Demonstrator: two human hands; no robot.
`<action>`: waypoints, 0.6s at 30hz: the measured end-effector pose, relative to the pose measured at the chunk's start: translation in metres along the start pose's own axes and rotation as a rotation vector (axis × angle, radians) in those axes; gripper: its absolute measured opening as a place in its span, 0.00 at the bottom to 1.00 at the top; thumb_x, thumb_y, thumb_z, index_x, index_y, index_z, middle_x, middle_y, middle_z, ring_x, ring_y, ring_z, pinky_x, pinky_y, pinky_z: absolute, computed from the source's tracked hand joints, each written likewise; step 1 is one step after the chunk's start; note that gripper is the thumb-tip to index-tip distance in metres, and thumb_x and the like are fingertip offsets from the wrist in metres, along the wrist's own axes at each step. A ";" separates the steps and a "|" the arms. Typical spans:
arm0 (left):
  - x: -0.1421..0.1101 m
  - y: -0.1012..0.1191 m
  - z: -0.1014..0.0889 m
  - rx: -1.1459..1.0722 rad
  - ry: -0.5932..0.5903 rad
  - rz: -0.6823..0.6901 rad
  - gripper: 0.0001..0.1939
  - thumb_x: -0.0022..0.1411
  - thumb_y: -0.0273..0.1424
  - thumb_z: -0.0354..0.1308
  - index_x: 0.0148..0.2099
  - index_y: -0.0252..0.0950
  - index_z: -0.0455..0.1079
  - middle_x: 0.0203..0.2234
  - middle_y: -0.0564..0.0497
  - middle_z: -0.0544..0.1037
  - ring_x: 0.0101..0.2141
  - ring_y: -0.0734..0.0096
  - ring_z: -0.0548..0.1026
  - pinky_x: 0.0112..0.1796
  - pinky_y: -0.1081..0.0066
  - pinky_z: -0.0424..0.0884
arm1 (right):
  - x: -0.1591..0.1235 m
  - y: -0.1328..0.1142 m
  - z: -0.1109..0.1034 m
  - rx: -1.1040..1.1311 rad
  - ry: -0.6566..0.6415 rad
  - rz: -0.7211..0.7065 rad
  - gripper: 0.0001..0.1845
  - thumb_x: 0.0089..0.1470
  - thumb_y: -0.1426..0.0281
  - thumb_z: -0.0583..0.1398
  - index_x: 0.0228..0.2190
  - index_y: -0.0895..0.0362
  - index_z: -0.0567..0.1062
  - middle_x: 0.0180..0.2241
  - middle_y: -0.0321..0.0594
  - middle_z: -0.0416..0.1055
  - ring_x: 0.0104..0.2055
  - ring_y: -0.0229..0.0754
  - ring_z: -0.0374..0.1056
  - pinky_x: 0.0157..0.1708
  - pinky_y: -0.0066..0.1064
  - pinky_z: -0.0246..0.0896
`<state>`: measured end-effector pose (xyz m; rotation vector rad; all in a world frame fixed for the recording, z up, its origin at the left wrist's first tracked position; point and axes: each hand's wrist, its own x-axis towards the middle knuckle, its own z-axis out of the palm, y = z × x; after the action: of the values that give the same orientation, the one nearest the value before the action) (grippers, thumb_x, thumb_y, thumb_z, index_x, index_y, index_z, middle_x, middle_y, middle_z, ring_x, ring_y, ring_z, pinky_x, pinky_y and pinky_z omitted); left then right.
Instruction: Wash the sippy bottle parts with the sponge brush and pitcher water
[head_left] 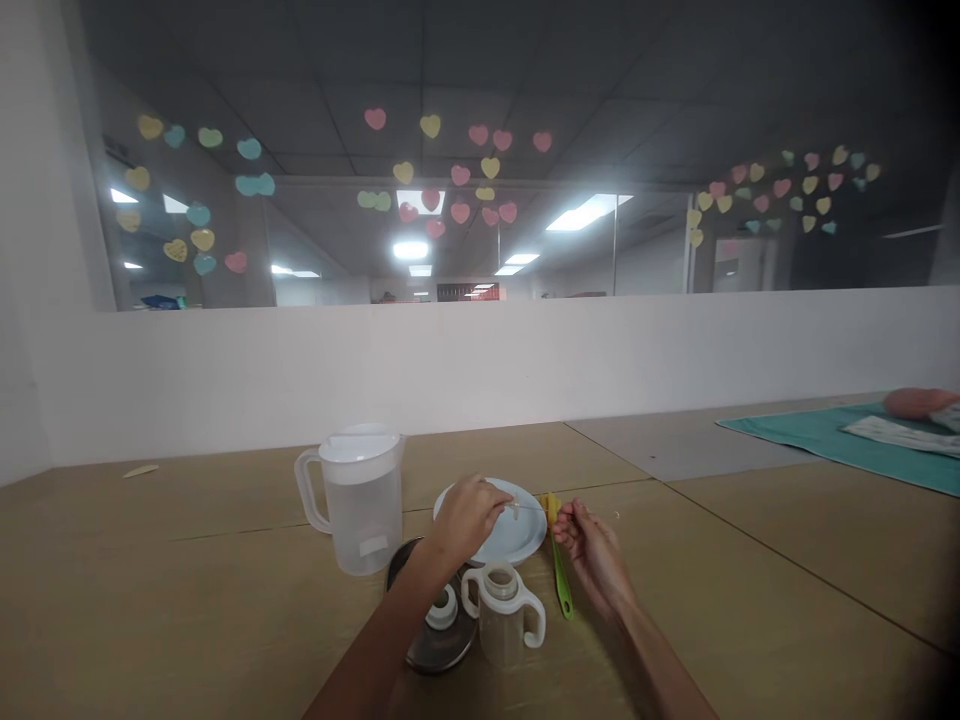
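While the left hand [469, 518] is pinching a small pale piece [515, 506] above the plate [517, 543], thumb and fingertips together on it, a thin strand [534, 509] is running from there toward the right hand [596, 550], whose fingers are lying curled inward; whether they are clamping the strand's end, I cannot tell. So slight a piece could be slipping free if the hands were pulling unevenly, and the left forearm, crossing above the metal tray [442, 655] and its white ring [442, 607], could be knocking the two-handled cup [501, 630] if it were swinging right. Just left of the right hand, a green-handled brush [561, 580] is lying; left of the plate, a translucent pitcher [364, 520] is standing upright. The tan table [750, 600] is showing dark seams, and at far right a teal cloth [787, 435] is lying spread. Beyond, a white wall [487, 360] is holding up glass dotted with heart-shaped notes [460, 213], and ceiling lights [585, 212] are glowing.
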<state>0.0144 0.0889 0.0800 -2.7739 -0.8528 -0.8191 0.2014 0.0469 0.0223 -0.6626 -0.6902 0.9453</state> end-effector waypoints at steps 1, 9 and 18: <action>0.001 0.000 0.001 -0.017 -0.002 -0.012 0.11 0.64 0.28 0.49 0.43 0.41 0.72 0.36 0.52 0.77 0.39 0.68 0.69 0.43 0.70 0.63 | 0.000 0.001 0.001 0.002 -0.005 0.011 0.17 0.33 0.60 0.70 0.21 0.60 0.74 0.19 0.36 0.71 0.20 0.33 0.66 0.19 0.21 0.66; 0.004 0.008 0.007 0.001 -0.039 -0.021 0.10 0.62 0.28 0.51 0.39 0.40 0.74 0.32 0.50 0.76 0.38 0.66 0.70 0.40 0.69 0.63 | -0.006 0.006 0.009 -0.019 -0.044 0.034 0.17 0.33 0.60 0.70 0.22 0.60 0.76 0.19 0.37 0.72 0.21 0.34 0.67 0.22 0.23 0.67; 0.006 0.008 0.011 -0.059 -0.015 -0.020 0.11 0.61 0.29 0.53 0.43 0.43 0.74 0.36 0.52 0.78 0.39 0.66 0.70 0.41 0.69 0.63 | -0.010 0.007 0.014 -0.083 -0.068 0.056 0.23 0.34 0.57 0.68 0.29 0.62 0.77 0.20 0.36 0.70 0.20 0.34 0.63 0.14 0.22 0.56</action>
<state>0.0281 0.0882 0.0745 -2.8306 -0.8739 -0.8417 0.1830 0.0439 0.0236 -0.7287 -0.7773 0.9987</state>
